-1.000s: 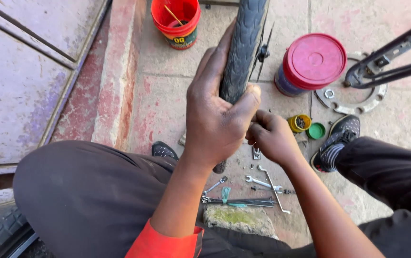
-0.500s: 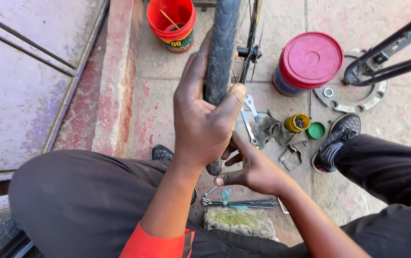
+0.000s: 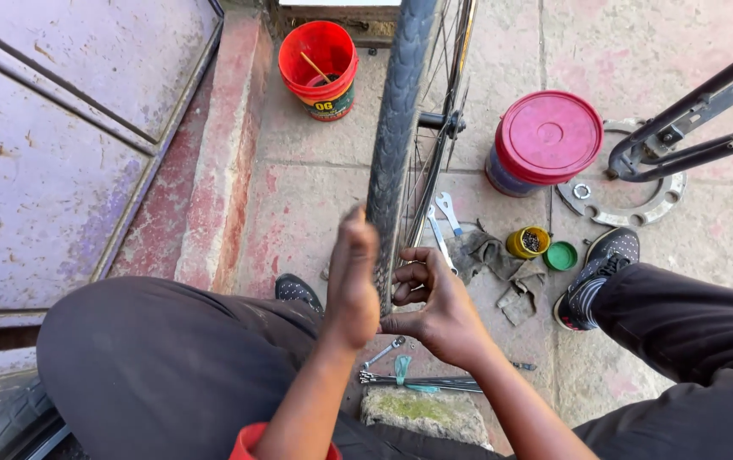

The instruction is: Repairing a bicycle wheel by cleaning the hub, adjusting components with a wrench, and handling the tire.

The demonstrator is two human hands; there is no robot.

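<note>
Paved floor, left hand (image 3: 354,281) flat on tyre (image 3: 394,136), right hand (image 3: 435,307) gripping rim.

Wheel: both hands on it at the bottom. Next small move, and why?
Probably turn the wheel a little between the hands. The left hand lies flat against the tyre's left side, and the right hand curls its fingers at the rim on the other side, so only this short stretch is within their grip; the tyre above is untouched. What the fingers work on is hidden.
</note>
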